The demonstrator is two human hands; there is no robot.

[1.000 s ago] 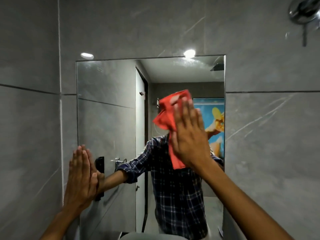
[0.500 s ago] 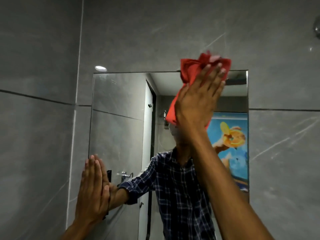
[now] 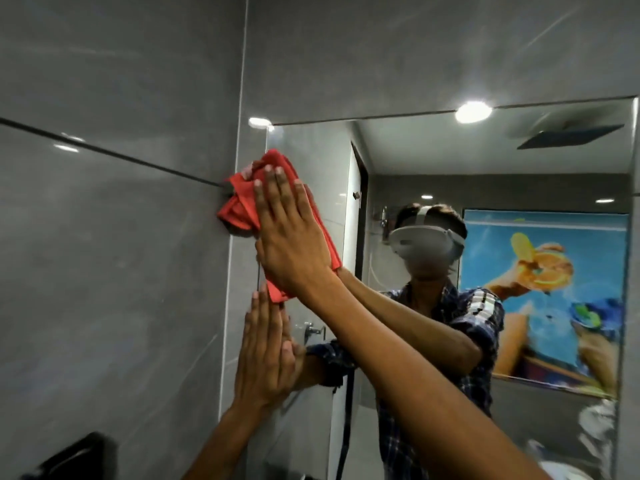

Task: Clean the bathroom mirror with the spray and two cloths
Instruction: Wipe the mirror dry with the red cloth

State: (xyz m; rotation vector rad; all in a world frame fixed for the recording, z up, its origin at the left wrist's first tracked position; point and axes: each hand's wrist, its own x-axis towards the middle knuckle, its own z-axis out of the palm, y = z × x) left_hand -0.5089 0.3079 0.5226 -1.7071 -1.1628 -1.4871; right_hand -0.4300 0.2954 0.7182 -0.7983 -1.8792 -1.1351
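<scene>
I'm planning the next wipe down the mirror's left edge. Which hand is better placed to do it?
The right hand: it presses the red cloth flat at the mirror's upper-left edge. The left hand lies bare and flat on the glass below, apparently bracing.

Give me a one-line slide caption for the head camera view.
Right hand presses a red cloth flat against the mirror's upper left edge while the left hand braces below.

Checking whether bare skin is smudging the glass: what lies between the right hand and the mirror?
In the head view, the red cloth lies between the right hand and the mirror, pressed flat at its upper left edge.
</scene>
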